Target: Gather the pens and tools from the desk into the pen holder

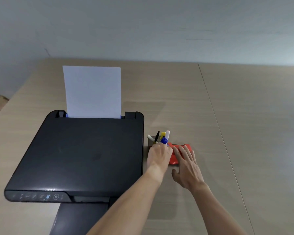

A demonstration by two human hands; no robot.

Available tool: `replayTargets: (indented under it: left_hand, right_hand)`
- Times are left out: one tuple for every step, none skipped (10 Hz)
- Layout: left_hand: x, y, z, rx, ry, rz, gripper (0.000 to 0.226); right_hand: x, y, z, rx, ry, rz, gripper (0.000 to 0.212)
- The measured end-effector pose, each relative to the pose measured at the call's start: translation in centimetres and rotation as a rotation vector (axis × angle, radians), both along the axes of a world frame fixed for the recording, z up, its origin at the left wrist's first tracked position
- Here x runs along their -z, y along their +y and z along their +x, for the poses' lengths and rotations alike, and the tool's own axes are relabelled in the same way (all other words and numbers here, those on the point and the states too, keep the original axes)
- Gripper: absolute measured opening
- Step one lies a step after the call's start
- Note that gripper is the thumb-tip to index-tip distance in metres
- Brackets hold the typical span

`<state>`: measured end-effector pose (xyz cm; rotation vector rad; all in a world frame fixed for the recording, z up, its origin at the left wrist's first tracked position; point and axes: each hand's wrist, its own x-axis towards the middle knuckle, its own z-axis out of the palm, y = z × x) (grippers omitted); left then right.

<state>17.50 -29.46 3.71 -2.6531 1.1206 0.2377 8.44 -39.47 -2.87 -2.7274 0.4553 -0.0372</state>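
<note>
Right of printer (78,155): holder (151,140) sits on the desk (227,116), just beside the printer's edge, already stuffed with pens (157,137) and a yellow thing I can't make out.
Left hand (158,157): curled around a blue marker (164,140), gripping it near the bottom, hand right at the holder's front.
Marker axis: roughly upright, leaning a bit away from me, lower end hidden by the fingers, so can't tell if it's bottomed out in the holder.
Right hand (187,164): flat and spread, fingers resting on a red thing (178,153) just right of the holder, not pinching anything.
Key relation: holder is basically straight under/behind the left hand, so I'd guess it's a short drop and let go.
Nearer hand: left, easily.
Progress: looks almost done, no loose pens visible on the desk.
Risk: crowded holder, marker could snag on the others.
</note>
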Motion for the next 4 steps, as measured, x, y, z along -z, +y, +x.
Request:
replayTargets:
  left_hand:
    - [0.1,0.0,0.1,-0.005,-0.025,-0.030,0.015]
    - [0.5,0.1,-0.1,-0.009,-0.023,-0.090,0.024]
    - [0.0,0.4,-1.1,-0.128,0.066,-0.269,0.039]
    - [-1.1,1.4,-3.5,-0.258,0.252,-0.412,0.046]
  right_hand:
    - [0.2,0.0,0.1,0.001,0.015,-0.004,0.089]
    - [0.1,0.0,0.3,0.003,0.051,-0.009,0.093]
    - [0.0,0.5,0.0,0.098,-0.014,-0.045,0.095]
    - [-0.2,2.8,-2.3,0.295,-0.177,0.159,0.092]
